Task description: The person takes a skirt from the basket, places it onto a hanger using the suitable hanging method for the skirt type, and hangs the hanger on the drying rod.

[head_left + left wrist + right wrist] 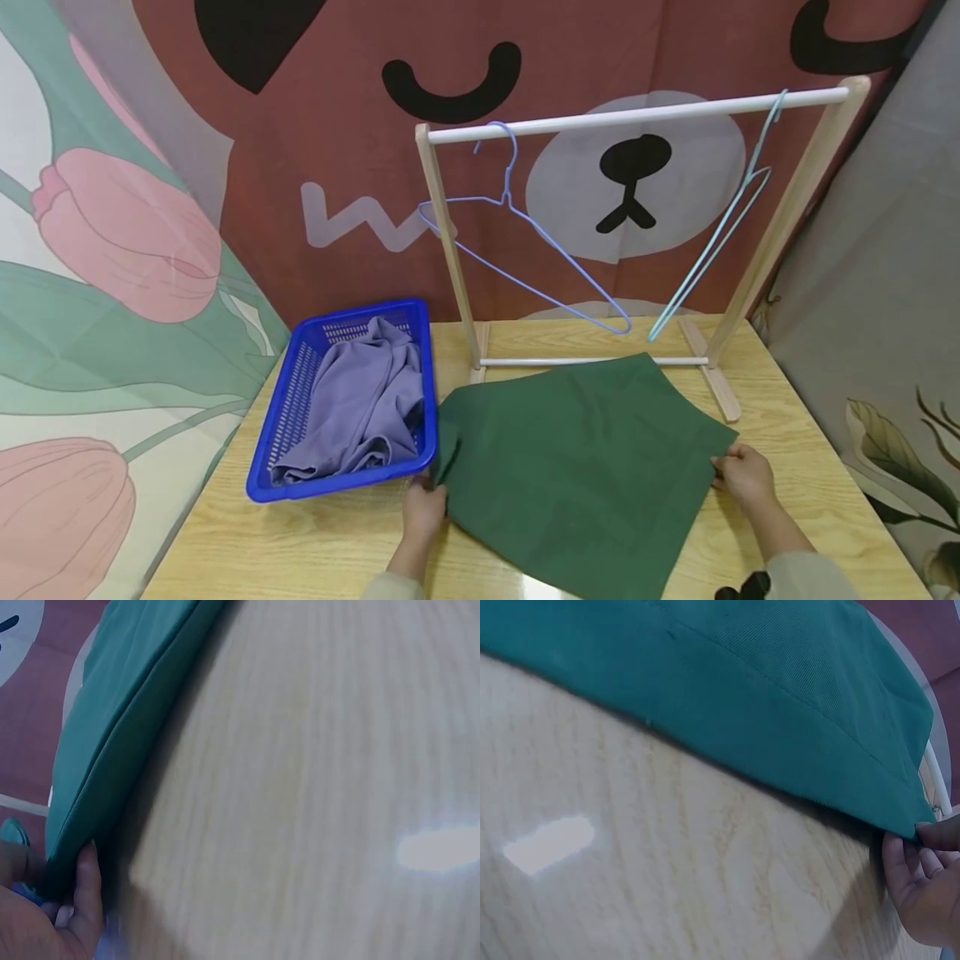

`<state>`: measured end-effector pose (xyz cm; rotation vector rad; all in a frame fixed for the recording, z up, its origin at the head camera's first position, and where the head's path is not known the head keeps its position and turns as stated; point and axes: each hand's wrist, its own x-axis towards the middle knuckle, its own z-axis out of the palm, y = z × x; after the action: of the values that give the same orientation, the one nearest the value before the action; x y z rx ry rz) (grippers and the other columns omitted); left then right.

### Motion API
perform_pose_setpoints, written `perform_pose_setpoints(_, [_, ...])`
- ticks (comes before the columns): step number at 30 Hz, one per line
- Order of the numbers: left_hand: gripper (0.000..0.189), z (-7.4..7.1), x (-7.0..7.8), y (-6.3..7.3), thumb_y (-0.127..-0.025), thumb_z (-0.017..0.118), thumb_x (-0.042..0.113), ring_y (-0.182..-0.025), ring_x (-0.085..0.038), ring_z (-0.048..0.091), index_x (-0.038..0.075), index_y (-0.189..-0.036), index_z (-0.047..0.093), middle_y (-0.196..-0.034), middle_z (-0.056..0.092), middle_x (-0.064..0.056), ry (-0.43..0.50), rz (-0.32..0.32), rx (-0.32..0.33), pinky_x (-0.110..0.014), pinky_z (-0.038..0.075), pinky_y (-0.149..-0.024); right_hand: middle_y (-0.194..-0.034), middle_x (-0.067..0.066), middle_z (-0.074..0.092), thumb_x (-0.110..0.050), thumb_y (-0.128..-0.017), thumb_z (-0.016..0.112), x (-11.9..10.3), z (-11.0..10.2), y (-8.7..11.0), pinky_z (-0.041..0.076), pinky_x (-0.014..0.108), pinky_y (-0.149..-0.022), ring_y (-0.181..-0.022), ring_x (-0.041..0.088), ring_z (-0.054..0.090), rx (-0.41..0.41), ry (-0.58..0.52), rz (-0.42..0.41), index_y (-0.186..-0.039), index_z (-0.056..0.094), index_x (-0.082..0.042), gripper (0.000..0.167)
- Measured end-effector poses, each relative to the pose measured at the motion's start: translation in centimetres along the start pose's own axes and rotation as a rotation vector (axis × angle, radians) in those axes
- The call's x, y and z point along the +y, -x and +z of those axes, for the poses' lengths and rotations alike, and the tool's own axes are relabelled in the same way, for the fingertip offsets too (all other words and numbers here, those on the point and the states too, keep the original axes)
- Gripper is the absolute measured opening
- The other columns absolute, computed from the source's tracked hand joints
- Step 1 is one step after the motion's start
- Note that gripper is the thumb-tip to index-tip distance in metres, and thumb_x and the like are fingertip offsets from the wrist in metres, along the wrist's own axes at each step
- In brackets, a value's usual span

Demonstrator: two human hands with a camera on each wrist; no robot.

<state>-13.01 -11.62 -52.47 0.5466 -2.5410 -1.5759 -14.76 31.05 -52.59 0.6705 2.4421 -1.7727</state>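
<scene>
A green cloth with stitched hems lies spread over the wooden table, its far edge by the rack's lower bar. On its left side my left hand pinches the edge, close to the basket's near corner. In the left wrist view, the thumb and fingers of that hand grip a folded part of the cloth. My right hand pinches the right corner; the right wrist view shows the hemmed edge between thumb and fingers of the right hand.
A blue plastic basket at left holds a crumpled purple cloth. Behind stands a wood-and-white rack with a blue hanger and a light green hanger. A small black object shows by the right sleeve.
</scene>
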Motion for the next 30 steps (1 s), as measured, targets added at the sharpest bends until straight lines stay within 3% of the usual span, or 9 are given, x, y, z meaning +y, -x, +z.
perform_pose_setpoints(3, [0.009, -0.2, -0.2, 0.6, -0.068, 0.049, -0.003, -0.05, -0.019, 0.046, -0.005, -0.072, 0.042, -0.067, 0.043, -0.013, 0.015, -0.035, -0.045, -0.029, 0.045, -0.038, -0.084, 0.019, 0.043, 0.003, -0.081, 0.038, -0.2, -0.2, -0.3, 0.048, 0.026, -0.053, -0.062, 0.007, 0.047, 0.014, 0.029, -0.017, -0.084, 0.034, 0.009, 0.008])
perform_pose_setpoints(7, [0.019, -0.4, -0.6, 1.3, -0.064, 0.05, -0.003, -0.048, -0.017, 0.044, 0.006, -0.065, 0.033, -0.063, 0.035, -0.006, -0.003, -0.056, -0.1, -0.027, 0.046, -0.039, -0.082, 0.02, 0.045, 0.003, -0.081, 0.038, -0.4, -0.2, -0.5, 0.047, 0.028, -0.052, -0.061, 0.01, 0.046, 0.04, 0.073, -0.035, -0.086, 0.036, 0.012, 0.011])
perform_pose_setpoints(15, [0.011, -1.4, -0.9, 2.4, -0.062, 0.049, -0.003, -0.044, -0.016, 0.051, 0.001, -0.065, 0.039, -0.06, 0.042, -0.008, -0.079, -0.016, -0.212, -0.027, 0.046, -0.039, -0.079, 0.02, 0.045, 0.0, -0.082, 0.042, -0.8, -0.3, -1.1, 0.043, 0.028, -0.05, -0.061, 0.015, 0.045, 0.073, 0.175, -0.05, -0.091, 0.039, 0.014, 0.017])
perform_pose_setpoints(20, [0.004, -2.0, -1.1, 2.9, -0.066, 0.049, 0.001, -0.037, -0.011, 0.05, -0.003, -0.066, 0.048, -0.056, 0.048, -0.007, -0.131, -0.053, -0.309, -0.026, 0.045, -0.039, -0.079, 0.023, 0.048, 0.0, -0.081, 0.043, -1.2, -0.6, -1.3, 0.041, 0.028, -0.049, -0.058, 0.016, 0.045, 0.09, 0.237, -0.107, -0.099, 0.042, 0.018, 0.026])
perform_pose_setpoints(23, [0.011, -2.3, -1.0, 3.0, -0.071, 0.05, 0.008, -0.04, -0.013, 0.051, -0.001, -0.066, 0.052, -0.052, 0.05, -0.006, -0.262, -0.035, -0.292, -0.029, 0.045, -0.043, -0.08, 0.024, 0.05, 0.0, -0.08, 0.043, -1.3, -0.7, -1.3, 0.041, 0.027, -0.048, -0.057, 0.014, 0.044, 0.102, 0.236, -0.118, -0.101, 0.043, 0.019, 0.028])
perform_pose_setpoints(27, [0.022, -2.7, -0.1, 3.1, -0.074, 0.052, 0.018, -0.053, -0.028, 0.055, -0.001, -0.064, 0.056, -0.06, 0.055, -0.013, -0.557, 0.07, -0.184, -0.039, 0.042, -0.047, -0.082, 0.026, 0.049, 0.001, -0.08, 0.043, -1.3, -0.8, -1.2, 0.041, 0.027, -0.049, -0.058, 0.013, 0.044, 0.097, 0.212, -0.089, -0.103, 0.041, 0.02, 0.031])
perform_pose_setpoints(30, [0.027, -2.9, 1.2, 3.2, -0.074, 0.054, 0.023, -0.058, -0.034, 0.055, -0.002, -0.064, 0.058, -0.066, 0.057, -0.017, -0.716, 0.129, -0.125, -0.044, 0.04, -0.045, -0.083, 0.025, 0.046, 0.0, -0.081, 0.042, -1.3, -0.7, -1.3, 0.041, 0.027, -0.05, -0.061, 0.014, 0.043, 0.073, 0.183, -0.064, -0.103, 0.039, 0.02, 0.03])
